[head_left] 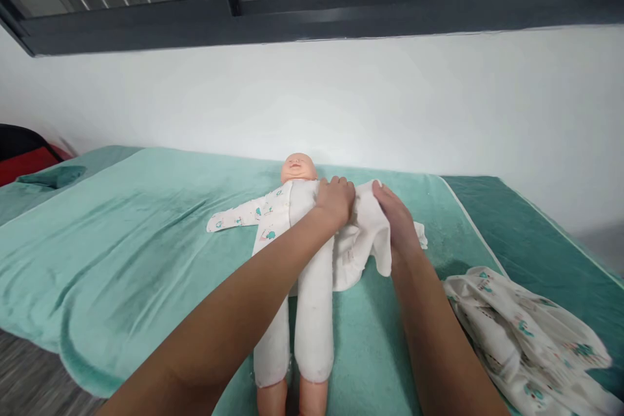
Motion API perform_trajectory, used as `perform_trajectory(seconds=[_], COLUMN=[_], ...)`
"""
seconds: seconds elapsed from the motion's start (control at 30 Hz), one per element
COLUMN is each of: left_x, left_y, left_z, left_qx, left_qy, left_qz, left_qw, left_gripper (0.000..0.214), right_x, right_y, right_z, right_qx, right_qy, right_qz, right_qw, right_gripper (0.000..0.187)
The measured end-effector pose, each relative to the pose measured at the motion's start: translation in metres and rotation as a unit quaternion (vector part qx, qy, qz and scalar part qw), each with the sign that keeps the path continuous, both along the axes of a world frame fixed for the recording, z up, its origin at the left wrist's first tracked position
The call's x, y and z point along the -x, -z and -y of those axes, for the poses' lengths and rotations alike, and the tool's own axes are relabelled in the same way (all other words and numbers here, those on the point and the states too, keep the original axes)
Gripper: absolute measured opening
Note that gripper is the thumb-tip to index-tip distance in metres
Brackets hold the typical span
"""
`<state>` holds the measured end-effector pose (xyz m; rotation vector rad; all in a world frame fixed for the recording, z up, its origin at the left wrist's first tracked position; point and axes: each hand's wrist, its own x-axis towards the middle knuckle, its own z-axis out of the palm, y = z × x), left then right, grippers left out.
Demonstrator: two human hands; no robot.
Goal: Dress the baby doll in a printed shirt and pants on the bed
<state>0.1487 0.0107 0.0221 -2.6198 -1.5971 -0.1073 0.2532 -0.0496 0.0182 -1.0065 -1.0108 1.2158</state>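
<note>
Head view: shirt [359, 231] bears faint, illegible print [348, 257].

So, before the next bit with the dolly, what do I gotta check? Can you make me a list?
1. Doll on its back on the green blanket: ok.
2. Printed sleeve, at the picture's left, stretched out: ok.
3. Top closed over the chest: not ok, the front is open.
4. Right hand holding the loose side of the top: ok.
5. Left hand by the doll's shoulder, with cloth in its grip: cannot tell, the fingers hide it.
6. Other printed clothes apart from the doll: ok.
</note>
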Motion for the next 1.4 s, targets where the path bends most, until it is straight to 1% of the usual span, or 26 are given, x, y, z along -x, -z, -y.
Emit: perform_trajectory(seconds=[0.07,0.1,0.17,0.2,0.27,0.33,0.37,0.4,0.47,0.53,0.57,0.63,0.7,0.73,0.8,0.83,0.9,0.97,1.0,1.03,1.07,1.13,1.2,1.3,1.37,1.4], left_x=[0.008,0.014,0.029,0.038,0.056,0.072,0.078,0.084,0.093,0.101,0.105,0.112,0.118,0.120,0.122,0.123,0.122,0.121,0.120,0.119,0.118,0.117,0.115,0.115,0.115,0.115], left_y=[-0.001,-0.003,-0.009,-0.013,-0.021,-0.027,-0.028,-0.029,-0.028,-0.024,-0.021,-0.012,-0.004,0.000,0.005,0.006,0.006,0.005,0.003,0.003,0.002,0.002,0.004,0.007,0.008,0.008], left_z=[-0.003,-0.005,-0.007,-0.008,-0.009,-0.010,-0.010,-0.010,-0.007,-0.003,-0.002,0.001,0.003,0.005,0.009,0.012,0.018,0.025,0.028,0.030,0.032,0.033,0.033,0.033,0.033,0.033], left_qx=[0.009,0.014,0.022,0.031,0.071,0.125,0.134,0.123,0.065,0.007,-0.010,-0.029,-0.036,-0.035,-0.026,-0.019,-0.006,0.006,0.012,0.021,0.032,0.052,0.057,0.040,0.042,0.046], left_qy=[-0.002,0.003,0.025,0.047,0.109,0.150,0.149,0.133,0.088,0.042,0.014,-0.043,-0.075,-0.078,-0.084,-0.089,-0.103,-0.112,-0.112,-0.112,-0.112,-0.112,-0.112,-0.109,-0.126,-0.137], left_qz=[0.032,0.048,0.078,0.106,0.184,0.267,0.301,0.326,0.364,0.384,0.386,0.384,0.396,0.411,0.446,0.461,0.481,0.491,0.491,0.489,0.486,0.479,0.475,0.492,0.519,0.532], left_qw=[0.999,0.999,0.996,0.993,0.974,0.944,0.932,0.928,0.925,0.922,0.922,0.922,0.914,0.908,0.891,0.883,0.870,0.864,0.864,0.865,0.866,0.869,0.871,0.863,0.844,0.834], left_gripper=[0.032,0.033,0.036,0.039,0.036,0.027,0.023,0.021,0.018,0.018,0.019,0.019,0.016,0.014,0.008,0.005,0.006,0.016,0.021,0.026,0.028,0.026,0.019,0.014,0.013,0.013], right_x=[0.010,0.014,0.020,0.024,0.030,0.036,0.039,0.041,0.044,0.045,0.045,0.045,0.043,0.042,0.040,0.038,0.036,0.037,0.039,0.041,0.044,0.049,0.050,0.043,0.036,0.032], right_y=[-0.002,-0.003,-0.005,-0.006,-0.006,-0.006,-0.006,-0.007,-0.011,-0.017,-0.020,-0.025,-0.029,-0.030,-0.033,-0.034,-0.037,-0.039,-0.040,-0.040,-0.040,-0.038,-0.037,-0.036,-0.036,-0.036], right_z=[0.004,0.006,0.010,0.012,0.017,0.021,0.024,0.027,0.033,0.040,0.043,0.050,0.056,0.059,0.063,0.065,0.067,0.068,0.068,0.068,0.067,0.066,0.064,0.063,0.065,0.066], right_qx=[-0.001,-0.004,-0.024,-0.036,-0.055,-0.068,-0.073,-0.076,-0.079,-0.094,-0.111,-0.164,-0.206,-0.215,-0.208,-0.194,-0.155,-0.132,-0.136,-0.152,-0.173,-0.211,-0.220,-0.193,-0.158,-0.138], right_qy=[-0.030,-0.054,-0.106,-0.129,-0.163,-0.172,-0.173,-0.173,-0.179,-0.187,-0.184,-0.169,-0.162,-0.161,-0.156,-0.145,-0.126,-0.132,-0.141,-0.153,-0.166,-0.191,-0.212,-0.219,-0.218,-0.212], right_qz=[0.039,0.043,0.042,0.037,0.038,0.060,0.082,0.113,0.203,0.321,0.382,0.491,0.566,0.592,0.633,0.649,0.671,0.677,0.675,0.669,0.661,0.635,0.608,0.585,0.596,0.612], right_qw=[0.999,0.998,0.993,0.990,0.984,0.981,0.979,0.975,0.959,0.924,0.899,0.839,0.782,0.760,0.730,0.722,0.714,0.712,0.711,0.711,0.711,0.718,0.733,0.757,0.757,0.749], right_gripper=[0.037,0.034,0.033,0.035,0.038,0.044,0.047,0.048,0.047,0.042,0.040,0.037,0.042,0.047,0.052,0.051,0.039,0.018,0.008,0.002,0.007,0.013,0.014,0.011,0.012,0.015])
